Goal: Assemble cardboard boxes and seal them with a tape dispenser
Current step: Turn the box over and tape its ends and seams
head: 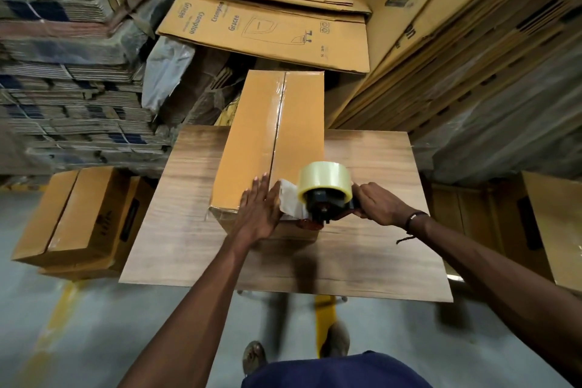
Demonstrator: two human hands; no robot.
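Sealing is near its end on the long brown cardboard box (271,142) lying on the wood-grain table (378,198): clear tape already shines along its centre seam to the far end. At the near end, the left hand (259,211) presses flat, fingers straight, on the loose tape. The right hand (374,203) grips the black tape dispenser with clear roll (324,192). Cutting appears outstanding. A taped brown box (72,217) sits on the floor, left.

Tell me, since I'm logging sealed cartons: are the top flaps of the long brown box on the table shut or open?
Shut: the long brown cardboard box's flaps lie flat, meeting along the centre seam under glossy clear tape.
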